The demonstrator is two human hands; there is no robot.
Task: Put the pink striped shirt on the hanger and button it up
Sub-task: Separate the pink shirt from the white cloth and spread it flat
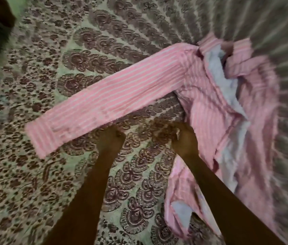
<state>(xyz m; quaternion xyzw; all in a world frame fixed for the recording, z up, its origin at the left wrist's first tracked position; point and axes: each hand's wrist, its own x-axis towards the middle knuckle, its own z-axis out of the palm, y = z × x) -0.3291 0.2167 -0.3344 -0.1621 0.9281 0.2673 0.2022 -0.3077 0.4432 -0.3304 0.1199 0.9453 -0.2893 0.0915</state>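
A pink striped shirt (215, 96) lies open and rumpled on a bed covered by a patterned bedspread (51, 174), pale green with dark brown floral medallions. The shirt sits toward the right of the view, its collar at the far end and its pale lining showing down the open front. One long sleeve (108, 105) stretches flat to the left across the bedspread, cuff at its outer end.

Two bare forearms reach in from the bottom edge. The left hand (110, 137) sits just below the sleeve's lower edge with its fingers curled under; whether it pinches the cloth cannot be told through the motion blur. The right hand (184, 138) rests at the shirt's left edge, beside the side seam, fingers also curled, and its grip on the fabric is likewise unclear.

The right side of the view is heavily smeared by motion. No label, brand or writing can be read on the shirt.
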